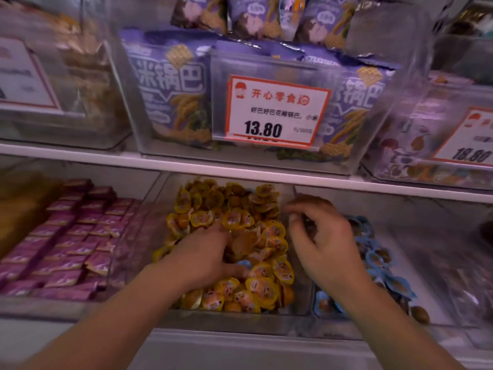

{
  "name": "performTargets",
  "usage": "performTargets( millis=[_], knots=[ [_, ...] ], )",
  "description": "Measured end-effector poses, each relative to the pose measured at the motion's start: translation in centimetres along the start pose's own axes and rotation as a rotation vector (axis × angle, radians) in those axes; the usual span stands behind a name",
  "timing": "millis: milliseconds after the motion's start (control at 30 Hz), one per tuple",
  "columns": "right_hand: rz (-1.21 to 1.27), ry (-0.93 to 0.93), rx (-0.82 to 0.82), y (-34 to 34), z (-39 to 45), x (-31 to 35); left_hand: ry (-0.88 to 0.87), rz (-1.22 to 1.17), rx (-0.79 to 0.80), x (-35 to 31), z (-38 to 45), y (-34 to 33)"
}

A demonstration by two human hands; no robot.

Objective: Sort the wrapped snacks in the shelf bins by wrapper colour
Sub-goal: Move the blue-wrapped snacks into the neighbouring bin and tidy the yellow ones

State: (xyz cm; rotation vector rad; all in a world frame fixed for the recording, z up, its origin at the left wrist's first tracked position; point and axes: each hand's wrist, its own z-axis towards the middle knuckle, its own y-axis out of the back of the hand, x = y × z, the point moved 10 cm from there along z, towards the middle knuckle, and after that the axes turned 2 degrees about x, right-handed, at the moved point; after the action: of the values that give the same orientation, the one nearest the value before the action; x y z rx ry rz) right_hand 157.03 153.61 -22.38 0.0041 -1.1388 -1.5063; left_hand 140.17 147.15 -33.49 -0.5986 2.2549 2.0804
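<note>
Forearms, yours, come in from the bottom edge, both reaching into the lower shelf bins.

L hand (210,252): fingers dug down into the yellow-wrapped snacks (234,220), tips buried in the pile; can't tell what, if anything, it grips. One blue-wrapped snack (244,263) lies among the yellows just by that hand's thumb side.

R hand (322,236): raised over the clear divider between the yellow bin (232,320) and the bin to its R, fingers curled inward, thumb and fingertips pinching a small dark item; too blurred to name its wrapper colour.

Under and to the R of your R hand: blue-wrapped snacks (378,257), loose along the bin's L side.

L of your L hand, next bin over: purple-wrapped snacks (69,236), laid in rough rows.

Beyond both hands: white shelf edge (240,172). Above it, clear bin of purple snack bags (170,89), w/ price tag (276,110) reading 13.80 on the front. Far R, second price tag (469,140), 18.80, partly cut off. Far L, another clear bin w/ tan contents, blurred.
</note>
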Motion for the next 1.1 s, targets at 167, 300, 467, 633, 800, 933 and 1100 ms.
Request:
performTargets(
  millis=[167, 300, 467, 633, 800, 933, 1100],
  knots=[
    [-0.241, 0.043, 0.292, -5.3, 0.6, 2.9, -0.024, 0.081, -0.254, 0.1, -2.6, 3.2],
    [-0.323, -0.19, 0.515, -10.7, 5.5, 0.1, 0.046, -0.269, -0.413, 2.7, -4.9, 6.1],
    [-0.45, -0.334, 0.672, -15.6, 9.4, -5.5, -0.059, -0.408, -0.555, 1.7, -9.0, 8.5],
    [-0.553, -0.425, 0.696, -18.4, 9.0, -8.0, -0.058, -0.465, -0.825, 5.8, -12.3, 13.1],
    [-0.283, -0.566, 0.683, -18.5, 9.1, -7.5, 0.006, -0.574, -0.756, 8.3, -11.5, 11.1],
    [-0.106, -0.514, 0.751, -18.4, 6.5, -5.0, -0.016, -0.57, -0.733, 8.3, -11.1, 11.1],
    [-0.147, -0.102, 0.881, -16.3, 1.4, 2.0, -0.032, -0.544, -0.795, 7.9, -11.7, 11.6]
  ],
)
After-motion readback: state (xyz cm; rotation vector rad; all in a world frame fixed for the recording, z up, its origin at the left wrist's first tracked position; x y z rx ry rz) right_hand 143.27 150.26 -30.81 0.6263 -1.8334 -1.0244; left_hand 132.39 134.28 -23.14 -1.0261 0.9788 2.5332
